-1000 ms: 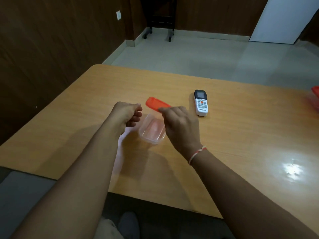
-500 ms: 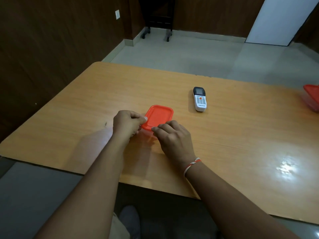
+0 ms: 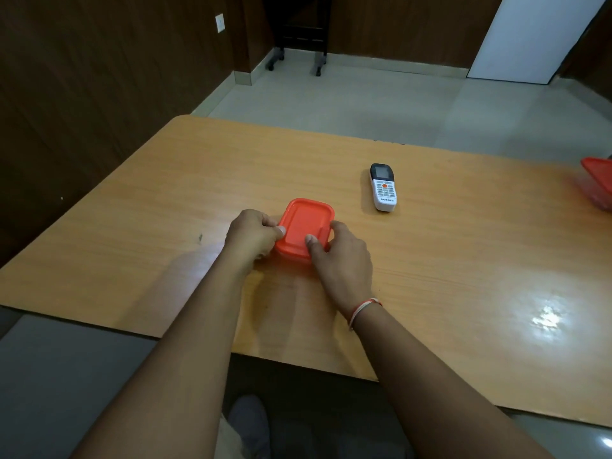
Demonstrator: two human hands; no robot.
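Note:
A small clear plastic container with an orange lid (image 3: 306,223) stands on the wooden table (image 3: 165,200), near its middle. The lid lies flat on top, so little of the clear box beneath shows. My left hand (image 3: 253,235) grips the container's left side, thumb pressing on the lid's left edge. My right hand (image 3: 341,256) holds the right near corner, its thumb on top of the lid and its fingers curled round the right edge.
A white remote control (image 3: 383,191) with a dark screen lies beyond and to the right of the container. Another orange-lidded container (image 3: 601,182) sits at the table's far right edge. A wheeled stand (image 3: 298,44) is on the floor beyond.
One second ago my right hand held the lid tilted above the open box. It came down onto the box, and now both hands press it along its edges.

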